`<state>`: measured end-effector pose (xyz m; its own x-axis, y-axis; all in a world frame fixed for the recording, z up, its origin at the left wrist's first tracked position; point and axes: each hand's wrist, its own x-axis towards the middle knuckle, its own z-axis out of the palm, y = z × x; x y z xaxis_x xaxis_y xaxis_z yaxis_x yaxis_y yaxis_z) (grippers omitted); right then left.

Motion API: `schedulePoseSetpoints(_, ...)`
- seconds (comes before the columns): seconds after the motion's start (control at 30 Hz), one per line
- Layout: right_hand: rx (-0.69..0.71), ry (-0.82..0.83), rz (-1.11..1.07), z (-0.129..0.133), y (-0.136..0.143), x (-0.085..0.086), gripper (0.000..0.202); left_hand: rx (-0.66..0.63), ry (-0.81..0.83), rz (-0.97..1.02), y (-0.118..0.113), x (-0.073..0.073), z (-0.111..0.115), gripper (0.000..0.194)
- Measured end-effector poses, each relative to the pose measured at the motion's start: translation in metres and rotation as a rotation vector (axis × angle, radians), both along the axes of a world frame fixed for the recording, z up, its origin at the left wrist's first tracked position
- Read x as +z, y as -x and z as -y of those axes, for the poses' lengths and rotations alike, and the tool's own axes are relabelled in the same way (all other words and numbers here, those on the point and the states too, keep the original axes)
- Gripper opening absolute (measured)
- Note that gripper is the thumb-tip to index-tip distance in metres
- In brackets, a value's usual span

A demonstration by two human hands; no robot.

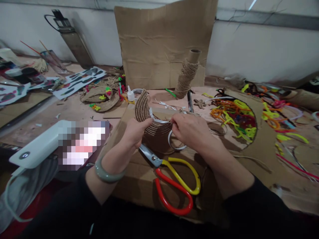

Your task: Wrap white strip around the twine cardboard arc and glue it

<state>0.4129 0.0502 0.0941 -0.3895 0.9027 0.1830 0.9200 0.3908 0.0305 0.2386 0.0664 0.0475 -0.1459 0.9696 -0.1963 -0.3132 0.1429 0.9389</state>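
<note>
**Cluttered worktable; curved twine piece held in both hands**

Surface: a pinkish table (pixel 72 111), marked and littered with scraps, stands against a pale wall (pixel 99 33). A cardboard panel (pixel 149 39) stands upright at the back, with a twine-wound tube (pixel 186 74) in front of it. To the left are a tall flask (pixel 74 46), painted sheets (pixel 79 81), coiled twine pieces (pixel 99 99) with bright trim, a white device (pixel 42 144) and a pixelated object (pixel 84 142). A small capped bottle (pixel 131 96) is just behind the work. Tangled coloured stems (pixel 241 106) lie to the right.

Grip: the left hand (pixel 136 131) is closed on the curved twine piece (pixel 141 111), thumb on the near side; its other fingers are largely hidden. The right hand (pixel 190 129) is pinched narrow at the piece's right end; whether on its edge or a loose strand cannot be told.

Position: the piece spans the space between the hands, rising beyond the left thumb, a white strip (pixel 159 120) along its inner curve. Below it, scissors (pixel 154 159) with red and yellow handles rest on cardboard (pixel 134 166). A white ring (pixel 169 140) sits beside the right fingers.
</note>
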Motion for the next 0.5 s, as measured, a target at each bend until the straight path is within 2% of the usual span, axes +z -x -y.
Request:
schedulePoseSetpoints(0.2,0.041,0.253,-0.409,-0.01,-0.008,-0.002,0.017,-0.003,0.025,0.038,-0.001,0.001,0.002,0.035)
schedulePoseSetpoints(0.27,0.058,0.305,-0.479,-0.012,-0.008,-0.001,0.018,-0.008,0.015,0.043,-0.001,0.0,0.002,0.034)
schedulePoseSetpoints(0.37,-0.002,0.291,-0.399,-0.011,-0.007,0.003,0.025,-0.027,-0.004,0.028,-0.001,-0.002,0.002,0.034)
schedulePoseSetpoints(0.5,-0.077,0.212,-0.154,-0.002,-0.002,0.01,0.02,-0.042,0.015,-0.04,-0.002,-0.001,0.004,0.032)
